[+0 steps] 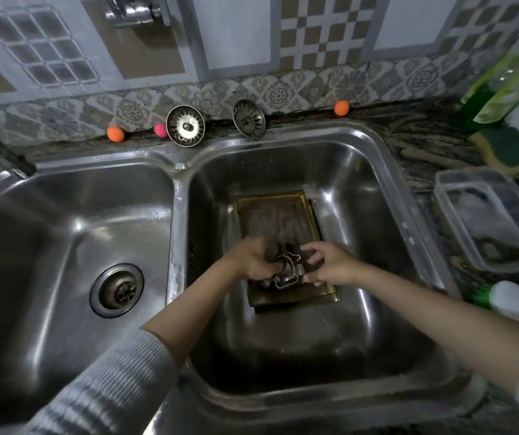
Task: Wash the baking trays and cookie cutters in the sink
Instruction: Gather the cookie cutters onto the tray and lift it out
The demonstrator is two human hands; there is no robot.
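— Gripped how?
— Left hand (253,262) curls round the cookie cutters (284,273); right hand (330,266) pinches their edge.
— Where?
— Frame centre, over the baking trays (270,211) in the right sink basin (386,196).

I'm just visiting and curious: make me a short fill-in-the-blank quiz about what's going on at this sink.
1. The baking trays lie in the ____ basin of the double sink.
2. The left hand and right hand hold metal cookie ____ above the trays.
3. Two round metal sink strainers lean against the ____ behind the sink.
4. The green-and-yellow sponge sits on the counter to the ____ of the sink.

Missing words: right; cutters; wall; right
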